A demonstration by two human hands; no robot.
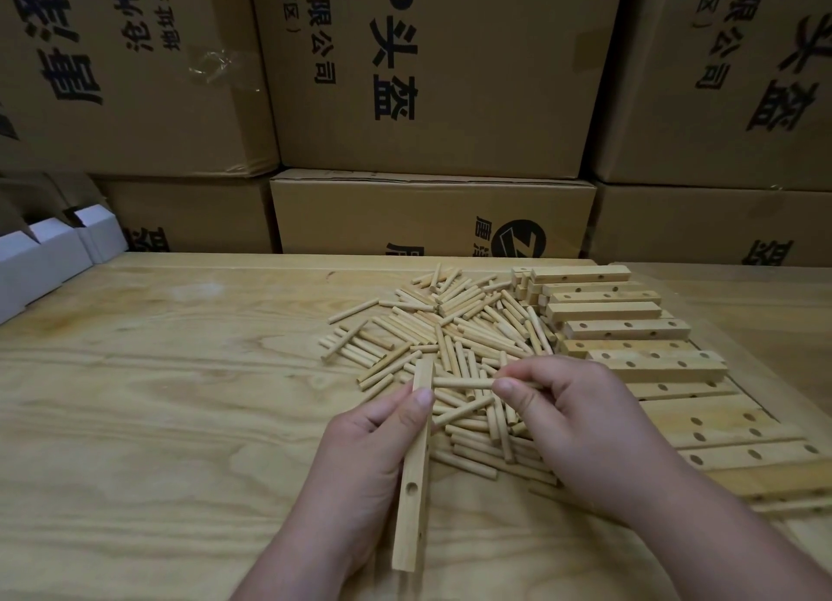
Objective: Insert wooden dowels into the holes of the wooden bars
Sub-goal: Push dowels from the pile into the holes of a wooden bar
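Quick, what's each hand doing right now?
Left hand: closed, holding a wooden bar.
Right hand: closed, pinching a dowel that points at the bar.

- A pale wooden table [180, 375] with strong grain fills the foreground.
- Brown cardboard boxes [427, 82] printed with black characters stand stacked behind it like a wall.
- Folded white cartons [49, 258] sit at the far left edge.
- The light is dim and warm.
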